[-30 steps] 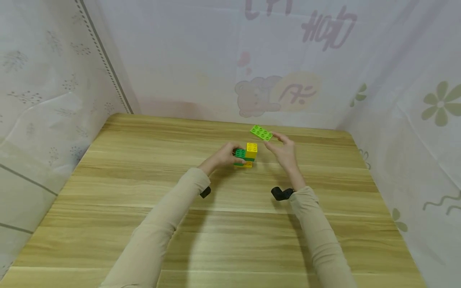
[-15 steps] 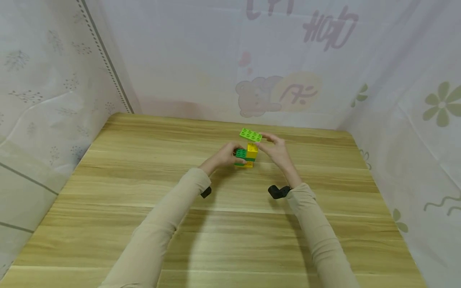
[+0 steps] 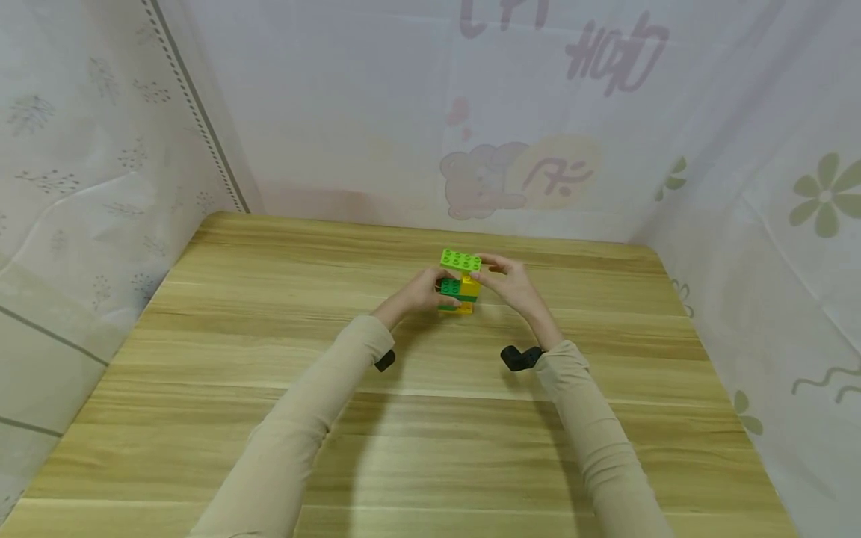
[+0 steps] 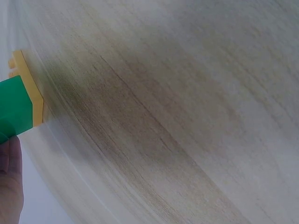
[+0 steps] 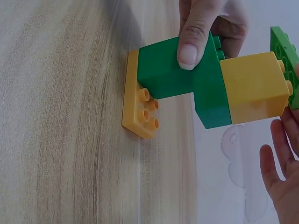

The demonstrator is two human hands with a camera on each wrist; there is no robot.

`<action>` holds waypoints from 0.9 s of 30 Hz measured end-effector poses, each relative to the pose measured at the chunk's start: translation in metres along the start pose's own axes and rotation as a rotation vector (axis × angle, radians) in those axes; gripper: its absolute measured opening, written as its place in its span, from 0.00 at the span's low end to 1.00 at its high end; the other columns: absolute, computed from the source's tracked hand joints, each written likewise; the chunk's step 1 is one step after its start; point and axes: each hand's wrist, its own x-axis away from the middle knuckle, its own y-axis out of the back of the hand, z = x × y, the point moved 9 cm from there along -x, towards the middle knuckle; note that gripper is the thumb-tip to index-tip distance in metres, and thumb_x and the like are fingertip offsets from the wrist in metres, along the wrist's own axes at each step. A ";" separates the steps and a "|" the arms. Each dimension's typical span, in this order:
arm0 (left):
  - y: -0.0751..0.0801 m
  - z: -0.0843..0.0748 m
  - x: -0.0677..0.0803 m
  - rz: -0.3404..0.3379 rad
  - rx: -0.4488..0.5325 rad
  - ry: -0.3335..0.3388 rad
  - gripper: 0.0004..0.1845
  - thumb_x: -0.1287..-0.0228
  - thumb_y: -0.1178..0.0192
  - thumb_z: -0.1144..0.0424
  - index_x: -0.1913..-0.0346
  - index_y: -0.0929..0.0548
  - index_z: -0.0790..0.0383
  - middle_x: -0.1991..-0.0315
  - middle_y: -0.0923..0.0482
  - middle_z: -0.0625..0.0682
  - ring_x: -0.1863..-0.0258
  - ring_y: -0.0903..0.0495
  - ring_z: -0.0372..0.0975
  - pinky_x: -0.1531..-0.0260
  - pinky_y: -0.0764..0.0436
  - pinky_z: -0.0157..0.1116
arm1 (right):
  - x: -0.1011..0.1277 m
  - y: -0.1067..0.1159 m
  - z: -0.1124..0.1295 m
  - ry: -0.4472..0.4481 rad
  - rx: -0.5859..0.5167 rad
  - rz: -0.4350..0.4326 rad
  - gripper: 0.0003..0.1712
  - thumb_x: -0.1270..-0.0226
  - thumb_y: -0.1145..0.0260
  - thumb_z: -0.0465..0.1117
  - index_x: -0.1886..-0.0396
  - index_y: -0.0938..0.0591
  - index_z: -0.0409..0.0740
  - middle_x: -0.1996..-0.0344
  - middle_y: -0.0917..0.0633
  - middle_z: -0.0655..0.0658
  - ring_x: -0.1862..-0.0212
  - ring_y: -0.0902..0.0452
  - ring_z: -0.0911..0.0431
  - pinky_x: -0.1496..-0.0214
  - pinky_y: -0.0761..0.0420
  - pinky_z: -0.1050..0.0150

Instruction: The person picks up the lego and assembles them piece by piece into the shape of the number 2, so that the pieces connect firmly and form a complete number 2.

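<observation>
A small brick stack (image 3: pixel 460 296) stands on the wooden table (image 3: pixel 430 448). It has a flat yellow plate (image 5: pixel 135 95) at the bottom, a dark green brick (image 5: pixel 173 74) above it and a yellow brick (image 5: pixel 254 86) on top. My left hand (image 3: pixel 433 288) grips the dark green brick, with a fingertip (image 5: pixel 189 51) pressed on its side. My right hand (image 3: pixel 487 269) pinches a light green plate (image 3: pixel 460 260) that lies level at the yellow brick's studs. Whether it is seated I cannot tell. The left wrist view shows only the green brick's corner (image 4: pixel 14 109) and table.
Pale printed sheets wall in the table on the left (image 3: pixel 101 149), back (image 3: pixel 430 112) and right (image 3: pixel 773 187). Black wrist cameras sit at each cuff (image 3: pixel 383 360) (image 3: pixel 518 358). The bare wooden top stretches toward me from the stack.
My right hand has carried the light green plate left and down, from beyond the stack to the top of the yellow brick. The left hand and stack have stayed put.
</observation>
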 end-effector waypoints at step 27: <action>-0.002 -0.002 0.002 0.010 0.108 -0.028 0.27 0.47 0.35 0.68 0.43 0.28 0.63 0.49 0.23 0.57 0.51 0.22 0.45 0.49 0.23 0.39 | 0.005 -0.006 -0.009 -0.033 -0.025 0.142 0.27 0.34 0.43 0.45 0.36 0.32 0.45 0.35 0.33 0.39 0.36 0.41 0.39 0.39 0.34 0.42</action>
